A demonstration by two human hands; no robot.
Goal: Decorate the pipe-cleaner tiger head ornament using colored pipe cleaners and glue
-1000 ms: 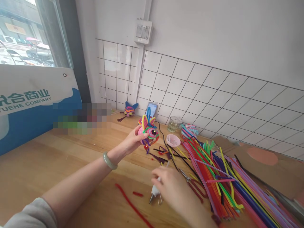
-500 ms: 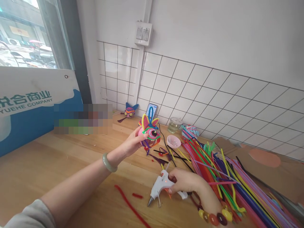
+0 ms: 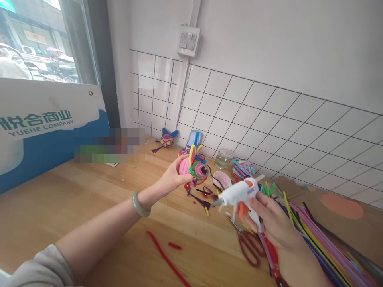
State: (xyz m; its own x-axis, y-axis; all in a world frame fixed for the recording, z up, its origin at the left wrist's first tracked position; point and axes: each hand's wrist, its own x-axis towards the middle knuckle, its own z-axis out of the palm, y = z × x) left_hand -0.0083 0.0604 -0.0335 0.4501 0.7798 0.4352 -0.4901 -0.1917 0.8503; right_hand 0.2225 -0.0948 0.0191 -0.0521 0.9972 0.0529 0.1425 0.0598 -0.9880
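Note:
My left hand (image 3: 171, 180) is closed around a pink ball figure (image 3: 194, 166) wrapped in coloured pipe cleaners, with yellow ears, held above the wooden table (image 3: 74, 199). A green bangle sits on that wrist. My right hand (image 3: 269, 221) grips a white glue gun (image 3: 241, 194) with an orange trigger, lifted off the table. Its nozzle points left toward the figure, a short gap below and to the right of it.
A big heap of coloured pipe cleaners (image 3: 317, 243) lies at the right. Red-handled scissors (image 3: 249, 245), a pink bowl (image 3: 222, 179), a glass jar (image 3: 224, 158), a second figure (image 3: 166, 140) and red pipe-cleaner scraps (image 3: 167, 259) are on the table. A blue-and-white sign (image 3: 44, 131) leans at the left.
My right hand took hold of the glue gun lying on the table and raised it, nozzle toward the figure. My left hand kept holding the figure, nearly still.

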